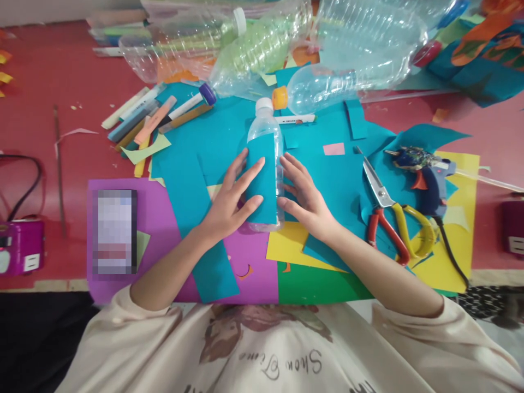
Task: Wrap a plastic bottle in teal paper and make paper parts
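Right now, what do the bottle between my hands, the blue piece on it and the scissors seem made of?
The bottle looks like glossy plastic: see-through with bright highlights. The blue piece is probably paper or card: opaque, matte, straight-edged. The scissors have shiny, silvery metal blades; their smooth red and yellow handles are likely plastic.

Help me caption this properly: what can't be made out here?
All in the head view:
Bottle: the part behind the blue paper is covered by it.
Left hand: palm hidden by the hand itself.
Phone: screen contents lost to pixelation.
Shirt: lowest lettering cut off by the bottom edge.
Magenta box: cut off by the right edge.
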Tool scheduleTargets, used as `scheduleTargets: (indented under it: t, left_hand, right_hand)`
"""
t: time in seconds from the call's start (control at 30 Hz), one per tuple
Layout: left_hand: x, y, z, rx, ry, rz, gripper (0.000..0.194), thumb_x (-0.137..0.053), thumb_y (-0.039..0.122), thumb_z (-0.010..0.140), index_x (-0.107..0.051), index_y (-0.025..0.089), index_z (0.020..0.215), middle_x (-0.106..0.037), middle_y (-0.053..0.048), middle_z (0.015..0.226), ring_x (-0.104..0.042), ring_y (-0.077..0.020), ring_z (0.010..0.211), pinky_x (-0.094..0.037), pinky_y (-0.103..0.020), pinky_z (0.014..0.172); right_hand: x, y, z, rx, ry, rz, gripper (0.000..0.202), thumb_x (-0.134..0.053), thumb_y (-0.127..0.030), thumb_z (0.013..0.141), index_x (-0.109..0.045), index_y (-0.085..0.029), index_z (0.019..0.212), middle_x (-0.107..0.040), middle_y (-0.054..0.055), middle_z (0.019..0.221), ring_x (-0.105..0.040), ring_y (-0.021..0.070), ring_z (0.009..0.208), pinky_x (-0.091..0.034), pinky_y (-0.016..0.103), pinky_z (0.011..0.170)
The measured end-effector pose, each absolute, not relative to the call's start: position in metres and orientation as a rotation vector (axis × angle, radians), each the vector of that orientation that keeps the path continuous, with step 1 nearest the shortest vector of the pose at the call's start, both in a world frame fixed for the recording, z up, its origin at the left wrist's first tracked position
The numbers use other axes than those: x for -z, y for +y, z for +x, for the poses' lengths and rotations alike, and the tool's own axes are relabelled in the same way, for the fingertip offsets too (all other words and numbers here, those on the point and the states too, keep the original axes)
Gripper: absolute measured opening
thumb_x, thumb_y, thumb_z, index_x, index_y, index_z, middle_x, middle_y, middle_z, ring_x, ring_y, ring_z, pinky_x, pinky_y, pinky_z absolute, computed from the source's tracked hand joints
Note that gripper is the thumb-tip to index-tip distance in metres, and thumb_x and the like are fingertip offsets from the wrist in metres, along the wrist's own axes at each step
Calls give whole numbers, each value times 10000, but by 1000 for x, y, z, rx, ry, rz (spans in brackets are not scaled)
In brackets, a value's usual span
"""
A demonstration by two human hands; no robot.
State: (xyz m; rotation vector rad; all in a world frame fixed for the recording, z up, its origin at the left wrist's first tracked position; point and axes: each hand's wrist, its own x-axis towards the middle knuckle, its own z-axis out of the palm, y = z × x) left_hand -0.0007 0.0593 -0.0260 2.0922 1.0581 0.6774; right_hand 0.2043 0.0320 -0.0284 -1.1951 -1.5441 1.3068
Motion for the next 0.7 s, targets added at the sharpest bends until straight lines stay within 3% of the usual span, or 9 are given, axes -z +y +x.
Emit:
scheduleTargets:
  t: [0.27,0.4,0.6,0.7]
  left_hand:
    - [24,58,0,-666,1025,2092,597,-365,556,935,-284,319,1476,-155,-45,1603,-199,-282,1467,-238,-471,1184]
    - [24,55,0,-689,1042,2146,589,-371,553,934,-289,327,1472,-167,-58,1588,-223,-311,1453,-259,-496,1169]
    - [25,49,2,-758,1037,2229,574,-454,544,906,-338,370,1440,-160,-62,1557,-263,-333,1421,-418,-452,1058]
    - [24,49,3,-713,1001,2253,564,-443,518,917,-316,377,1448,-118,-46,1588,-159,-346,1461,-339,-502,1112]
  right_hand:
    - [31,35,203,-1325,-1521,-1207,681,-511,-539,871,-294,-338,1484,-174,13,1604,-210,260,1467,-348,475,1136]
    - [29,38,205,-1355,-1532,-1203,680,-521,-541,865,-295,-363,1481,-195,-5,1604,-224,276,1463,-371,499,1116]
    - [26,35,209,-1432,-1518,-1133,628,-551,-490,871,-357,-363,1454,-241,19,1591,-370,288,1391,-470,465,1032]
    - [24,34,209,-1412,-1532,-1156,626,-564,-503,858,-387,-353,1440,-272,30,1579,-385,296,1376,-481,466,1015]
